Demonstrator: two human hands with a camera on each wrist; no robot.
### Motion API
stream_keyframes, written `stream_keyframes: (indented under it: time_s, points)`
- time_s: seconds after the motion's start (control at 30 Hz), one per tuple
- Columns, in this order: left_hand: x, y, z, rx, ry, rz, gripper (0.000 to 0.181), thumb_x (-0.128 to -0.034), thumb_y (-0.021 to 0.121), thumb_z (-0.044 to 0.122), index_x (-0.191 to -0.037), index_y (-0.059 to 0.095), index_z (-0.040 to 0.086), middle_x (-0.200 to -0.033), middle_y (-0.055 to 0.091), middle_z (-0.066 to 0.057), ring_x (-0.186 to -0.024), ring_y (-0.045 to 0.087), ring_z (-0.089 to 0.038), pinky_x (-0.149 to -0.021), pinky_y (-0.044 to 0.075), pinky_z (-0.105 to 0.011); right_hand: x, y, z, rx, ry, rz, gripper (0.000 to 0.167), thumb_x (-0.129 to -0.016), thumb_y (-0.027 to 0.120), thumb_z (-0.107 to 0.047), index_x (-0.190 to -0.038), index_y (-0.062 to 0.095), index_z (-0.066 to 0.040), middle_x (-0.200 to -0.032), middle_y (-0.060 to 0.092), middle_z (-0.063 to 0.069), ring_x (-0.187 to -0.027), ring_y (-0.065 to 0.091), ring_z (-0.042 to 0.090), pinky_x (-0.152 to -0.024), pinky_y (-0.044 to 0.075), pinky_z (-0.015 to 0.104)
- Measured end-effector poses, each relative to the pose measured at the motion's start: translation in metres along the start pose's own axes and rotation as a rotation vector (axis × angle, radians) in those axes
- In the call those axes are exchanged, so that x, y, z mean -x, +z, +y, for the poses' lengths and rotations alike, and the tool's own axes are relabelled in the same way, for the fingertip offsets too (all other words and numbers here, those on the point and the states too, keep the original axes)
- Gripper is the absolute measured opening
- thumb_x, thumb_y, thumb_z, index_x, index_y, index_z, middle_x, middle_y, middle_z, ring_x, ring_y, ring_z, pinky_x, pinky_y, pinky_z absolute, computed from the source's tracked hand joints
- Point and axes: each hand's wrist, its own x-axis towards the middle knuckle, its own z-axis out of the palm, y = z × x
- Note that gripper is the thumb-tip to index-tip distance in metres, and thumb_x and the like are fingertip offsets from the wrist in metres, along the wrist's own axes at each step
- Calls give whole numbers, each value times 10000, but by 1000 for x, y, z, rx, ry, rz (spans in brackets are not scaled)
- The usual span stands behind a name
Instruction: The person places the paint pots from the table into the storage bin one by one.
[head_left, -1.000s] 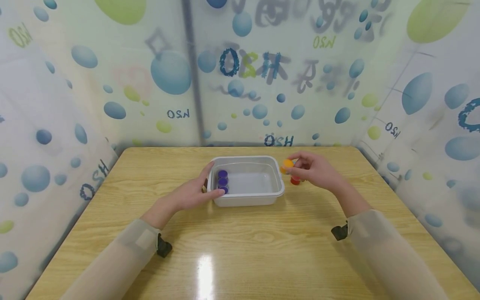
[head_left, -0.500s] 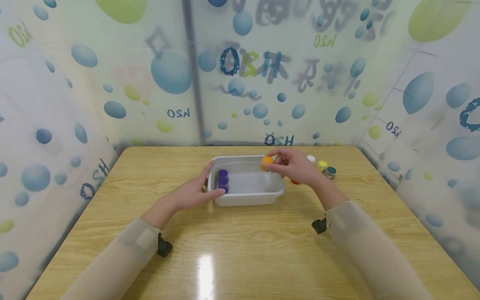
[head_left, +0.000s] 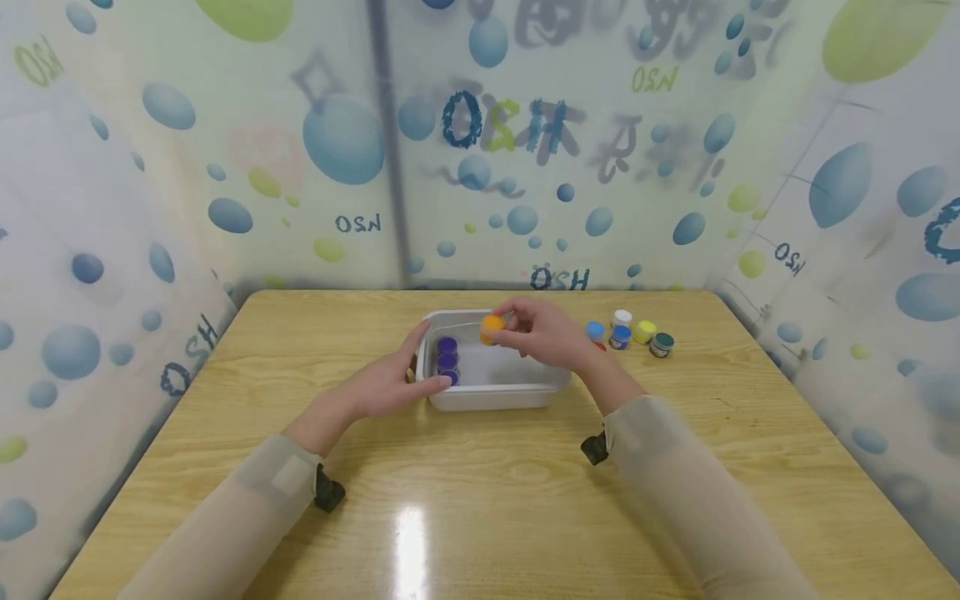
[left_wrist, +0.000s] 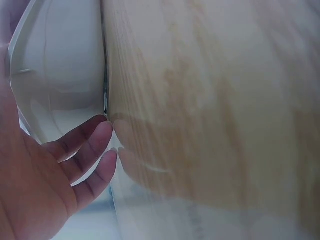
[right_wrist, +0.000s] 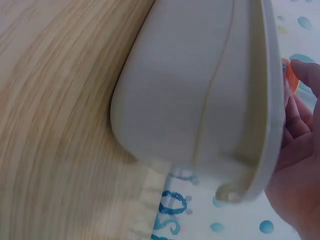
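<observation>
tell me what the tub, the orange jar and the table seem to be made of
Tub: likely plastic, smooth with a soft sheen; the rounded walls and rim look moulded in one piece.
Orange jar: probably plastic, at least on top, from its even, solid colour; finish too small to judge.
Table: glossy wood or wood-look laminate; streaky grain, bright reflection.

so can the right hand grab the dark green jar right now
Probably not: the right hand pinches the orange-lidded jar over the tray, though nothing seems to block the dark green jar.
</observation>
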Motion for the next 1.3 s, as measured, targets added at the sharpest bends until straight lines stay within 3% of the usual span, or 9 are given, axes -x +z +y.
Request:
stream_keyframes:
  time_s: [0.17,0.4,0.57,0.93,1.3]
  points:
    - [-1,-1,0,6,2,-6,1166,-984,597,805,-1771,-115,322,-1252,717,-165,-1039,689,-243,-843,556,-400,-13,11,-4,39,8,-32,376,-1046,776,-297,-1377,702,-135,-997,771,83,-733,641,227,-704,556,332]
    - [-1,-2,0,3,-2,-12,1154,-987,590,806,-1769,-117,337,-1235,725,-163,-1037,694,-241,-828,556,-396,-29,22,-1,56,76,-46,384,-1043,776,-356,-1369,703,-167,-1040,783,90,-788,676,226,-728,559,331]
    - [-1,-3,0,9,-3,-19,1160,-986,598,800,-1770,-118,331,-1228,727,-158,-1032,692,-237,-816,553,-386,-37,29,5,28,112,-53,346,-1041,775,-307,-1334,709,-135,-1035,785,111,-799,660,195,-736,560,317]
    - [-3,-2,2,20,4,-18,1170,-980,604,806,-1772,-110,324,-1236,721,-161,-1039,685,-237,-851,547,-400,-44,39,23,83,160,-92,278,-1009,811,-276,-1254,747,-161,-984,758,23,-801,674,175,-722,553,286]
    - [1,-2,2,24,-2,-22,1175,-987,613,788,-1774,-111,302,-1272,715,-189,-1050,695,-247,-882,560,-426,-46,46,25,115,239,-137,302,-1037,784,-243,-1325,716,-185,-983,778,15,-728,672,169,-683,543,281]
